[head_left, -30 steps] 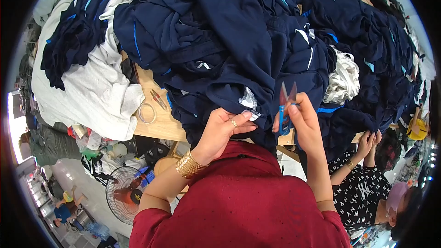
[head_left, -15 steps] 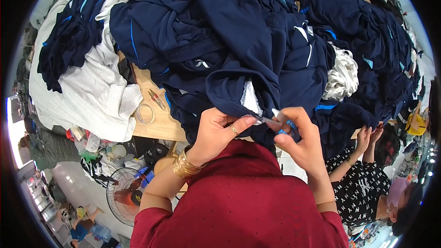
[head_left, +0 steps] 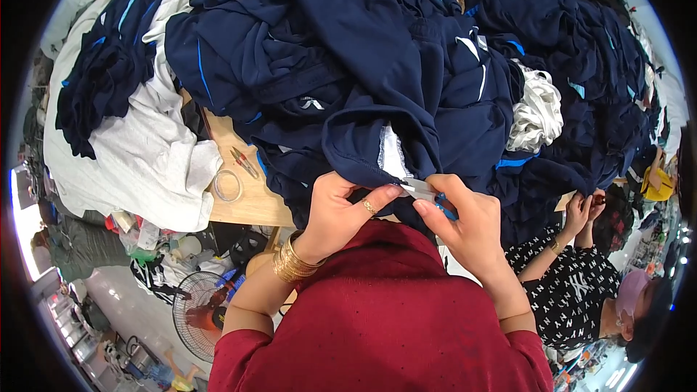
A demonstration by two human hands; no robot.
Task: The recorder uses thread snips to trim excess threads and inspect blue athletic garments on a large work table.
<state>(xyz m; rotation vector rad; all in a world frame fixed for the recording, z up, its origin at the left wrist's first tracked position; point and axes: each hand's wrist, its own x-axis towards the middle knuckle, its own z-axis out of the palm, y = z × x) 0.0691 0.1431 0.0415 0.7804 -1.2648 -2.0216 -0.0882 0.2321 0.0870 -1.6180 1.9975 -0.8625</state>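
Observation:
My left hand point(head_left: 340, 210), with gold bangles on the wrist and a ring, grips the hem of a navy garment point(head_left: 363, 141) at the near edge of a big pile. A white inner label point(head_left: 392, 152) shows in the fold. My right hand point(head_left: 465, 225) pinches a small pale tag point(head_left: 420, 189) at that hem against my left fingertips. A pair of blue-handled snips point(head_left: 446, 212) is tucked in the right palm, mostly hidden by the fingers.
Navy garments point(head_left: 450, 43) cover the wooden table point(head_left: 250, 207). White cloth point(head_left: 138, 152) lies at the left, with a tape ring point(head_left: 227, 185) and red snips point(head_left: 244, 162) beside it. Another person point(head_left: 581, 283) handles fabric at the lower right. A fan point(head_left: 197, 308) stands below.
The right hand has lowered the snips from upright into the palm and come in to meet the left hand at the tag. The hem has been pulled closer.

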